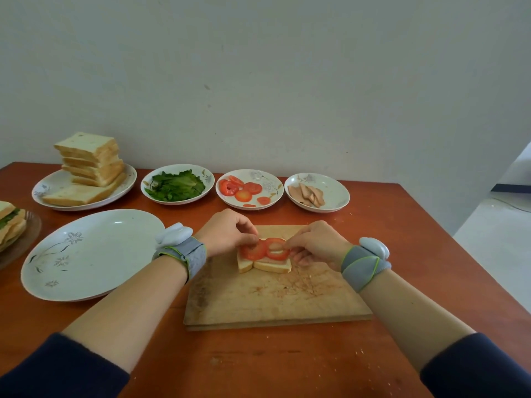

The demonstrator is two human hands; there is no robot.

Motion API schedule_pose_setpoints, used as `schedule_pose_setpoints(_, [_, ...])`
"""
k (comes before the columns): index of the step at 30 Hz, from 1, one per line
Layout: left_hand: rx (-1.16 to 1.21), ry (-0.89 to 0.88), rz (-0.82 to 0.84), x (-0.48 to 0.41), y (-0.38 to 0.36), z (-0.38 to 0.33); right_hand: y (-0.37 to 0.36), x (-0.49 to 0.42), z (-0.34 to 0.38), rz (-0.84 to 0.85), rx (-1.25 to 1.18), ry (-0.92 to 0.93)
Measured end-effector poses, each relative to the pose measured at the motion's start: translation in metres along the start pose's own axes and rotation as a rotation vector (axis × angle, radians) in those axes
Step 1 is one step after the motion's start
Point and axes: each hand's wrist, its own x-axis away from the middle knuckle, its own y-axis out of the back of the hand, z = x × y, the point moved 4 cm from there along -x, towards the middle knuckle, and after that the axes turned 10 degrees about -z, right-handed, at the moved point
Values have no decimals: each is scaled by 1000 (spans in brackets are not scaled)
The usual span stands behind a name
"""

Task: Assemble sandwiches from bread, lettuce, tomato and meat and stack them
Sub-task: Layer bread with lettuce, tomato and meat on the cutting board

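Done so far: finished sandwiches [10, 225] piled on glass plate [33, 229] at far left edge, only partly in view, so no. of them can't be told.
In progress: one bread slice [270, 267] flat on cutting board [273, 300], toward its far side, w/ two tomato rounds on top, side by side, edges just overlapping.
L hand [228, 231]: fingers curled, thumb + fingertips pinching left tomato slice [254, 251] at its far edge.
R hand [316, 245]: fingers curled, pinching right tomato slice [277, 249] at its right edge.
Under tomato: pale pinkish strip shows, maybe meat. No lettuce seen there. Can't say for sure.
Step, prob.: settling tomato layer on this sandwich.
Left to do, prob.: any missing layer, top bread, then move it onto the pile.
Supplies: bread stack [89, 165], lettuce [176, 185], tomato plate [270, 193], meat [307, 193], in a row along back of table [258, 366]. Plenty of each, so likely more sandwiches to come.
Big white plate [92, 254]: just left of board.
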Motion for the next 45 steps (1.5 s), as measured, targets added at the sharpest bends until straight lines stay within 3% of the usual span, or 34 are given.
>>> schedule_pose_setpoints(6, [-8, -10, -9, 1, 1, 2, 1, -2, 4, -6, 126, 42])
schedule_pose_setpoints(11, [-19, 13, -61, 0, 8, 5, 0, -12, 25, -119, 249, 200])
schedule_pose_setpoints(19, [-103, 115, -361, -8, 58, 46, -60, -46, 82, -144, 367, 386])
schedule_pose_setpoints(25, [-294, 152, -552, -30, 99, 95, -115, -79, 116, -167, 618, 581])
schedule_pose_setpoints(34, [-364, 178, -543, -89, 122, 160, -175, -144, 141, -145, 861, 752])
schedule_pose_setpoints(45, [-522, 93, -429, -122, 117, 167, -206, -180, 152, -168, 857, 815])
